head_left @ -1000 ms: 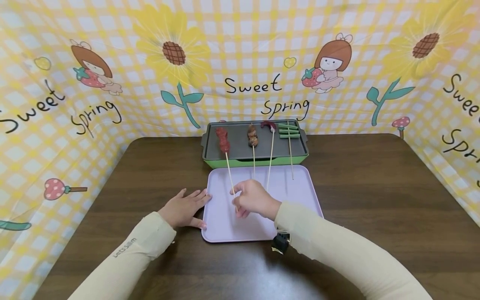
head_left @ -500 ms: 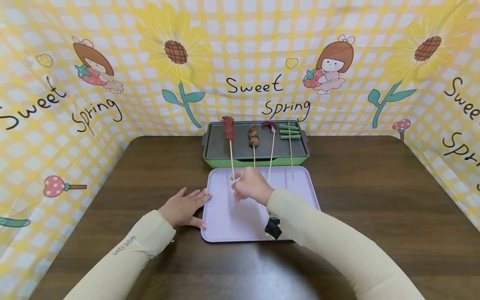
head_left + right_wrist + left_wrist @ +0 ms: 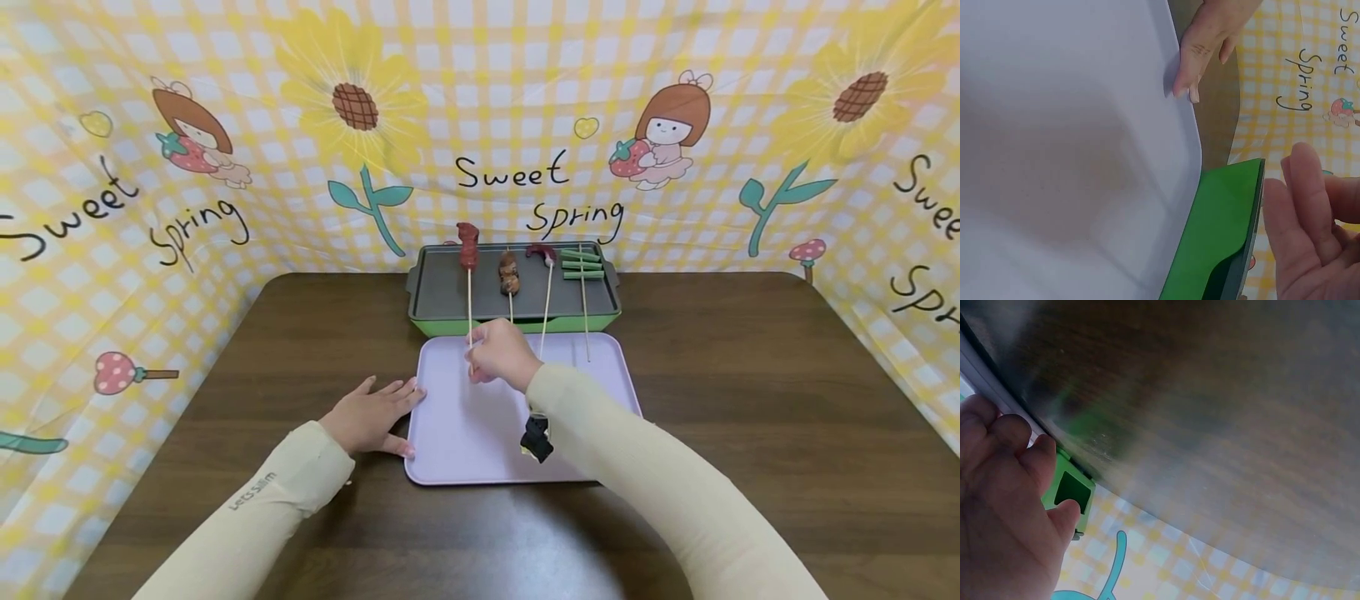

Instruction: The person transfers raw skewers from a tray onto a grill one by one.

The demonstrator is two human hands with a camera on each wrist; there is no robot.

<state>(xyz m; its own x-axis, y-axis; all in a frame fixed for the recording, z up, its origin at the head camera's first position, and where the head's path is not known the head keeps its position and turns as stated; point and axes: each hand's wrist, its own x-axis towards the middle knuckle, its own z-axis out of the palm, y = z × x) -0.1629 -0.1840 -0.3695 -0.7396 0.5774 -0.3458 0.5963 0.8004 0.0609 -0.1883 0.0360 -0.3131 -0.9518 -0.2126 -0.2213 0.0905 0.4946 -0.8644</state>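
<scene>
My right hand [image 3: 502,352] pinches the lower stick of a skewer with red meat chunks [image 3: 468,247], held over the lilac tray [image 3: 457,450]. The red meat end overlaps the left part of the grill plate [image 3: 491,305]. In the right wrist view the fingers [image 3: 1311,206] show beside the grill's green side, and the skewer is hidden there. My left hand [image 3: 369,417] lies spread on the tray's left edge, fingertips on the rim. Farther right on the plate lie a browned meat skewer [image 3: 508,273], a dark red tentacle-like skewer [image 3: 540,252] and a green bean-like skewer [image 3: 582,264].
The green-bodied grill [image 3: 450,327] stands behind the tray, close to the checked cloth backdrop [image 3: 495,100]. Sticks of the lying skewers reach forward over the tray. Brown wooden tabletop [image 3: 735,400] extends on both sides.
My right hand has moved forward, away from me, carrying the red meat skewer farther over the grill and slightly right. The left hand stays in place.
</scene>
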